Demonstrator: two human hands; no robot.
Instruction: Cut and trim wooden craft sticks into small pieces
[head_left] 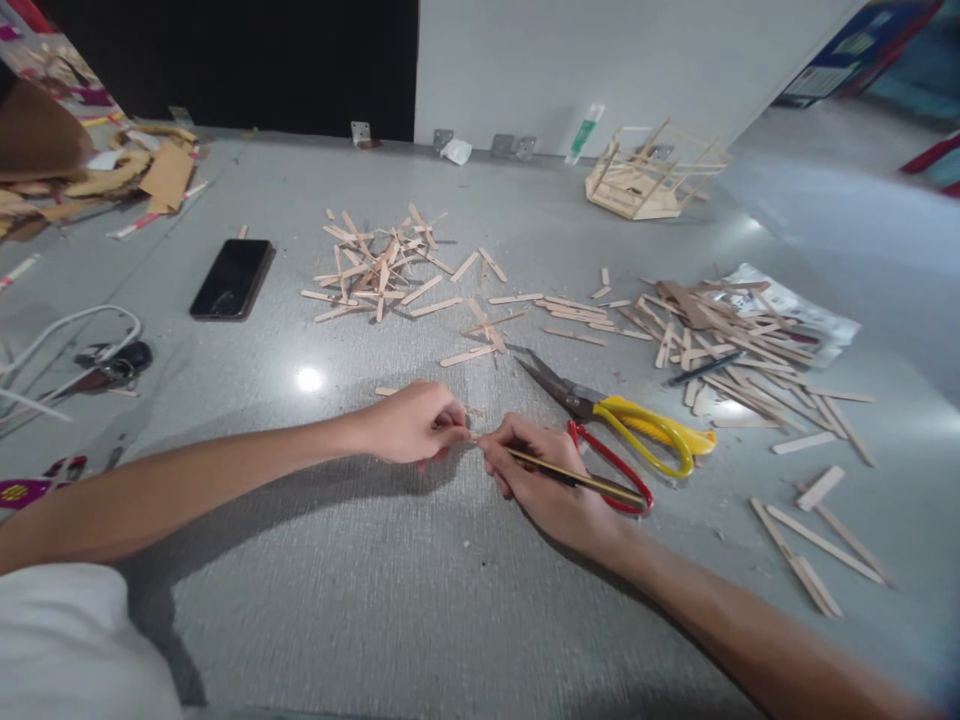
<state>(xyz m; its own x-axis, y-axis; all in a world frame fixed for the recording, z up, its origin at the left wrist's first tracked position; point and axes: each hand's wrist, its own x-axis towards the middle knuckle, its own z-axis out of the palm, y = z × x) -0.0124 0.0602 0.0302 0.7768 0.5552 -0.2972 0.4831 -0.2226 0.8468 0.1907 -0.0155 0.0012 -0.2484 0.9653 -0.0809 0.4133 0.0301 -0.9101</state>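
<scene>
My right hand (551,465) is closed around a slim gold-and-black pen-shaped tool (577,478), its tip pointing left. My left hand (420,425) is closed in a pinch right by that tip; what its fingers hold is too small and hidden to make out. A wooden stick (387,391) pokes out behind the left wrist. Just past my right hand lie scissors with yellow handles (645,430), blades towards the upper left. Red handles (619,465) of another tool rest beside them, partly covered by my right hand.
Flat wooden sticks lie in a left pile (382,265) and a right pile (735,340), the latter with a dark pen (705,368). A stick-built frame (649,180) stands at the back. A phone (232,280) and white cable (97,345) are on the left.
</scene>
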